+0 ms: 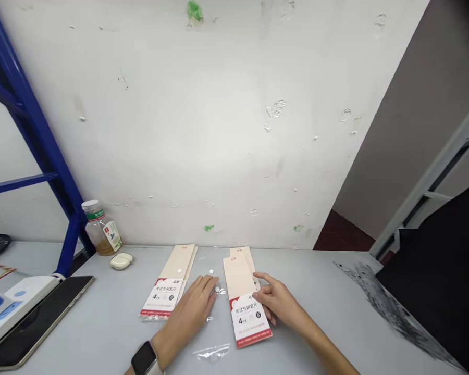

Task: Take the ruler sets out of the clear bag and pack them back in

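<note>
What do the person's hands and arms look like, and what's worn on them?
Both arms are bare, with no sleeves or gloves in view. The left hand has a smartwatch with a dark square face and a pale band. The right hand shows no watch.

Both bare hands sit at lower centre of the frame, empty-looking and a little apart. The left hand (187, 310) angles up and rightward from the left wrist (158, 350), back upward, fingers (206, 284) pressed together. The right hand (276, 302) points leftward off the right forearm (320, 338), fingers loosely curled.
</note>
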`<state>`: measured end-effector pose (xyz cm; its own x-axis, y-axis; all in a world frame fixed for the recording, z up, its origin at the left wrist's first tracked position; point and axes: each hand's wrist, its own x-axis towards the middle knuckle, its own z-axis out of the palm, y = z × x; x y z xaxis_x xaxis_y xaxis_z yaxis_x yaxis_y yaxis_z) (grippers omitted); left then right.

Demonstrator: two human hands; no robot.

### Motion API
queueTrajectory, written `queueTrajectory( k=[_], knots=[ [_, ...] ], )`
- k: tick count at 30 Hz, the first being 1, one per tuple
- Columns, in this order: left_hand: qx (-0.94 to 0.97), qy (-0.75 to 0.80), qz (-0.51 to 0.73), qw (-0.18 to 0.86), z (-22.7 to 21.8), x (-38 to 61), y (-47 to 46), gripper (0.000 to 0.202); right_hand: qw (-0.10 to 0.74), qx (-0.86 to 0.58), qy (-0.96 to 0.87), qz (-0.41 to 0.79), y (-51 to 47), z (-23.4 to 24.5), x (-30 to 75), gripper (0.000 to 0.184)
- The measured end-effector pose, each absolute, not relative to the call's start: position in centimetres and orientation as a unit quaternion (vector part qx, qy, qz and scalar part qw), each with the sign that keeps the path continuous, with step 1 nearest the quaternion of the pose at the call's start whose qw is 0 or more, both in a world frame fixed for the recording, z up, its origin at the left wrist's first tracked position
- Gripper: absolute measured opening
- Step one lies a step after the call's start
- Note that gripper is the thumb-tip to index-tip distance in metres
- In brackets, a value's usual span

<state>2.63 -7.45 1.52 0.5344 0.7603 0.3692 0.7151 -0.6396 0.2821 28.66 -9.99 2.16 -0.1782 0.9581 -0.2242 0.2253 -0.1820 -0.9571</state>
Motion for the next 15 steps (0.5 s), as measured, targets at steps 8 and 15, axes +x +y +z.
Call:
queueTrajectory(
  k=[8, 15],
  knots=[
    [0.866, 0.444, 0.210, 0.093, 1.58, 3.21, -7.55, 0.025, 0.315, -0.541, -0.558, 0.545, -10.05, 2.08, 28.73, 0.057],
    [0.863, 0.422, 0.218, 0.173, 2.33, 3.70, -8.30, 0.026, 0.314, -0.520, -0.537, 0.585, -9.65, 1.96, 28.07, 0.059]
  ],
)
